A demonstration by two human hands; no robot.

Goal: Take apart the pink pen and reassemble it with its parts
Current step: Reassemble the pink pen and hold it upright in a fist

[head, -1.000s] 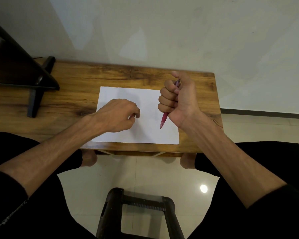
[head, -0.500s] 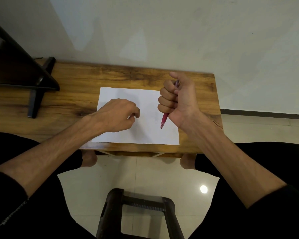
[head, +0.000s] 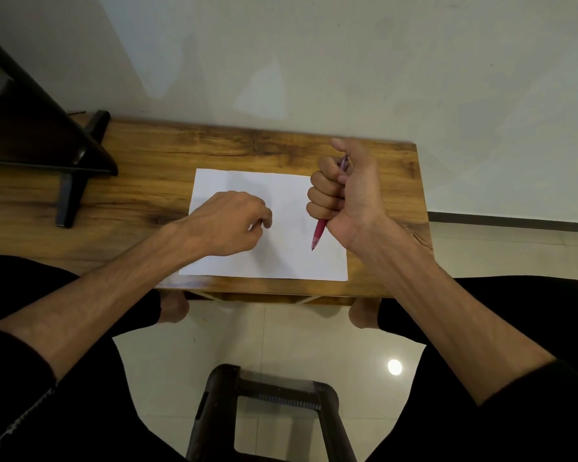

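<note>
Pen (head: 319,232) fisted in right hand (head: 347,191), tip apparently above paper (head: 281,258).

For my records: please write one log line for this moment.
right hand: grips pink pen, tip down | left hand: on paper

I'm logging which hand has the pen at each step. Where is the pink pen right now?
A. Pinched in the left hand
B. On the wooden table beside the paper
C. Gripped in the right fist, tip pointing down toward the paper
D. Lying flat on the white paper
C: the right hand is curled round the pink pen, whose tip sticks out below the fist over the white paper.
</note>
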